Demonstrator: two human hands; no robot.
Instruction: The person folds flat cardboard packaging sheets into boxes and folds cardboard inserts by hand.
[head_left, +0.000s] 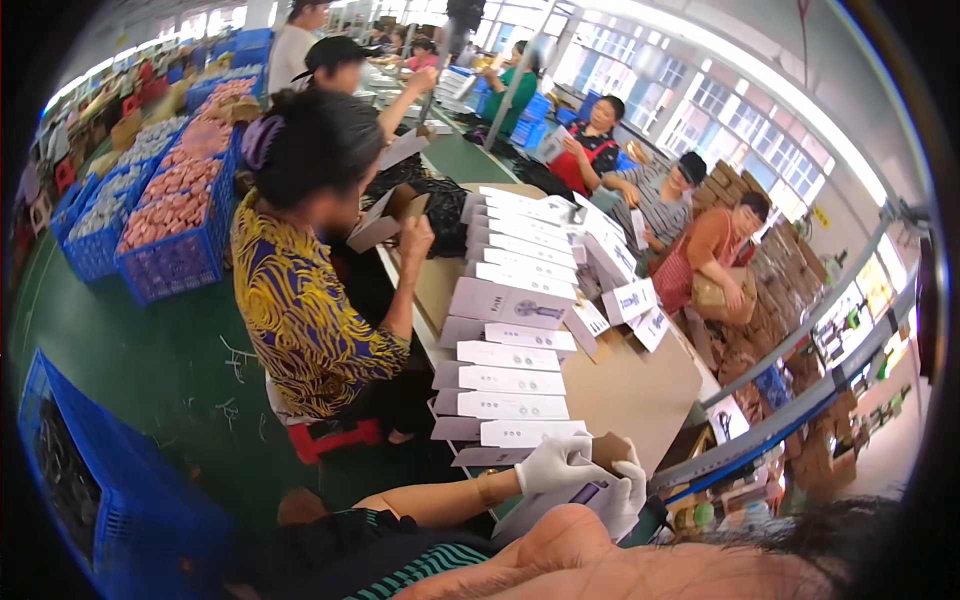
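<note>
Left of the table [648,405], a blue crate [60,450] stands low near the camera; beyond it, well apart from the table, blue tubs [178,272] hold pink pieces. Just beside the table's left edge sits a co-worker [315,300] in a yellow-patterned shirt, holding an open carton [375,222], with a red stool [335,438] nearer the camera.

Along the table's left side runs a row of boxes [512,380], white and packed side by side, flaps reaching out over the left edge. At the table's near end, just beside the row's last box, the person's gloved left hand [552,468] is closed on the box [590,492]. This box lies between the two hands, its brown inner flap upward; its long axis seems to slant up to the right, though its lower part is hidden. The gloved right hand [628,490] grips its other side, farther from the row; the left is nearer.

Right of the row, the table's brown top shows as far as the right edge, giving sideways room. Loose boxes [628,300] lean together at the table's far right, where a worker in orange [708,250] stands beyond the edge.
</note>
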